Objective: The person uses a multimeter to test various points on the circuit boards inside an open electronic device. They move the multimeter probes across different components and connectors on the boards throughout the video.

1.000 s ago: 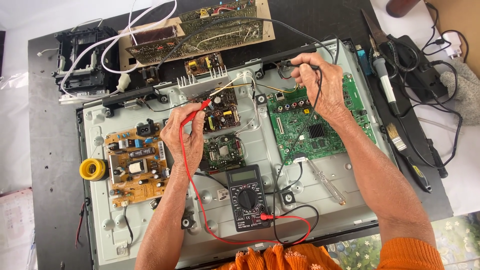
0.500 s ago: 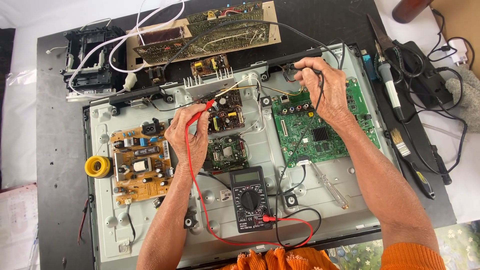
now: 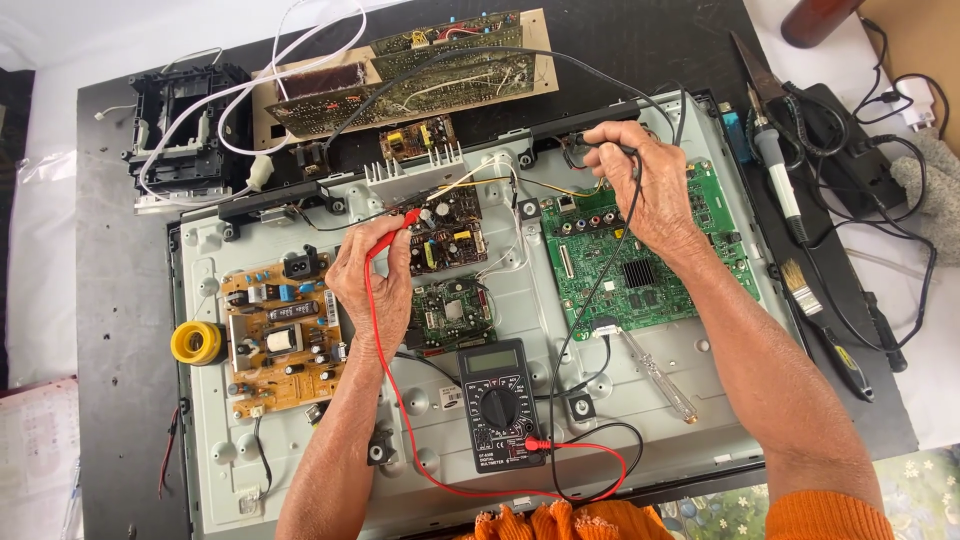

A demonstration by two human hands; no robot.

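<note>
Left hand is pinched shut on the red probe, tip on the small middle board; right hand grips the black probe, I think, near the green board's top edge. Keep both tips dead steady and glance at the multimeter without shifting your wrists.

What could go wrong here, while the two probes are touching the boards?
1. The left hand holds the red probe among crowded parts on the small board; a slip could perhaps bridge two contacts.
2. The red lead and black lead cross the multimeter; a pull might drag it.
3. The right hand with the black probe sits near loose wires, which might snag.
</note>
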